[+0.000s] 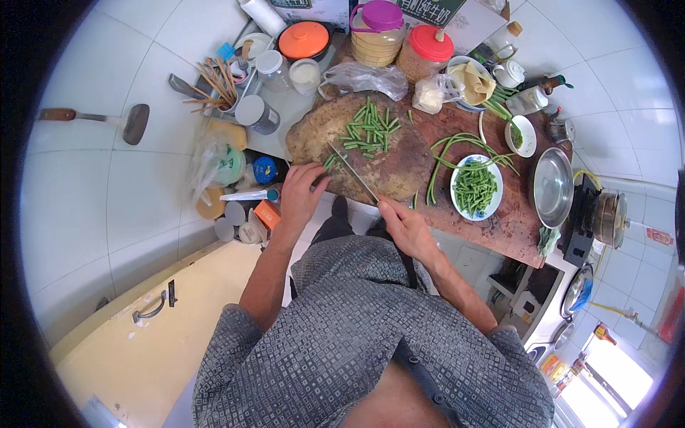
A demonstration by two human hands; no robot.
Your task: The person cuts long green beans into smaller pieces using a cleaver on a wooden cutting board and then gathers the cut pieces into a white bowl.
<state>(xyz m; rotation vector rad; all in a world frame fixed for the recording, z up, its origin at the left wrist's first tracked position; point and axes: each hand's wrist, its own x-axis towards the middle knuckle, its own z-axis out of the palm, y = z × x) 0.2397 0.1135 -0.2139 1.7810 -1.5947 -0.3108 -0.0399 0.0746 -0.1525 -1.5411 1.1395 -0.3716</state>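
Observation:
My right hand point(404, 224) is closed round the handle of a kitchen knife point(353, 170), whose blade reaches over the near left part of a round wooden chopping board point(390, 174). At the board's left edge my left hand point(304, 187) has its fingertips by a few green bean pieces point(330, 161), close to the blade; whether it grips them I cannot tell. A pile of cut green beans point(372, 127) lies farther back on the board. To the right, a white bowl point(499, 200) holds more cut beans, with long uncut beans point(434, 171) beside it on the wooden table.
Behind the board lie a clear plastic bag point(366, 80) and jars with red point(431, 43) and purple lids point(382, 15). A small white bowl point(527, 136) and a metal basin point(553, 187) stand at the right. Chopsticks point(218, 85) and canisters point(257, 114) are at the left.

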